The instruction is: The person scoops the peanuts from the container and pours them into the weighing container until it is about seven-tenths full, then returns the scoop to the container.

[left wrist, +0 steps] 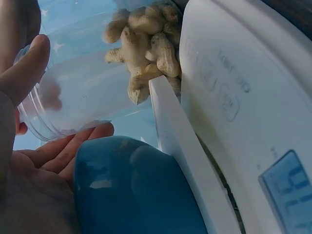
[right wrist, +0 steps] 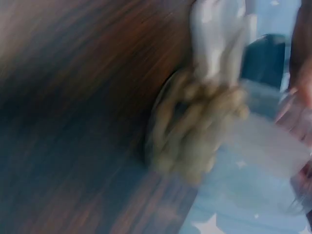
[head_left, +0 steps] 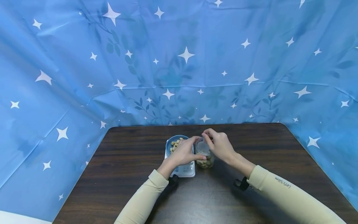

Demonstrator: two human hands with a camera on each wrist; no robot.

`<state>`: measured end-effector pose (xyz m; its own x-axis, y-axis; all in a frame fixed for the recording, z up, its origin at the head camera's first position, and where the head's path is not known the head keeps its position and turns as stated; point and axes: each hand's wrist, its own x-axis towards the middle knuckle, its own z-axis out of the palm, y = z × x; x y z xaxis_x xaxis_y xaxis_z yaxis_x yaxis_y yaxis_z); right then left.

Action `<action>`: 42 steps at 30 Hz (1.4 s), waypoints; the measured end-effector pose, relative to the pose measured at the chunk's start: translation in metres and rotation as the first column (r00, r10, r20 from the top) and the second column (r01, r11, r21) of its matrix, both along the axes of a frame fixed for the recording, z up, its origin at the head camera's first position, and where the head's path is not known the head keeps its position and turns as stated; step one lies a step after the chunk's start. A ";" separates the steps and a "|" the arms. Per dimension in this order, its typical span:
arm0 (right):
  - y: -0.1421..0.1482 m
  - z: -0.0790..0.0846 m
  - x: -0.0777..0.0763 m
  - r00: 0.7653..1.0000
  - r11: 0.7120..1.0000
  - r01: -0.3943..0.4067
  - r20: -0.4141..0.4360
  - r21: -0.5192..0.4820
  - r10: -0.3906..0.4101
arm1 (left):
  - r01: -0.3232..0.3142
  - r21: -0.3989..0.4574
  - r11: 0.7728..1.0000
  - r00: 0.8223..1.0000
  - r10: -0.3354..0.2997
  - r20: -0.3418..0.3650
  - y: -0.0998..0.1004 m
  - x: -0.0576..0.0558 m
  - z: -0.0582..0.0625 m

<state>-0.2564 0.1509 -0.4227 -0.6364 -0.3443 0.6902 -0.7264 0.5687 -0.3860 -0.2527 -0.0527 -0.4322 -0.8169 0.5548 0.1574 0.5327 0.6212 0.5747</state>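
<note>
A clear jar with unshelled peanuts in its lower part stands upright on the table. My left hand holds it near the top, thumb on the near side and fingers reaching behind. At the jar's mouth, my right hand has thumb and curled fingertips pinching the edge. Left of the jar is a white kitchen scale with a blue bowl on it. Pale nuts lie in the bowl, partly hidden by my left hand. The right wrist view is blurred.
The dark wood-grain table has rounded far corners. Behind it hangs a blue cloth with white stars. The scale's display is lit, and the scale stands close beside the jar.
</note>
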 end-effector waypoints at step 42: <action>0.040 0.031 -0.023 0.771 0.795 0.411 0.635 -0.446 -0.042 | -0.013 0.009 1.000 0.997 0.012 0.082 -0.001 -0.002 0.000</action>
<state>-0.2795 0.1910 -0.3920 -0.9680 0.1704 0.1843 -0.1385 0.2497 -0.9584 -0.2544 -0.0534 -0.4326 -0.8341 0.5433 0.0951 0.4758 0.6215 0.6223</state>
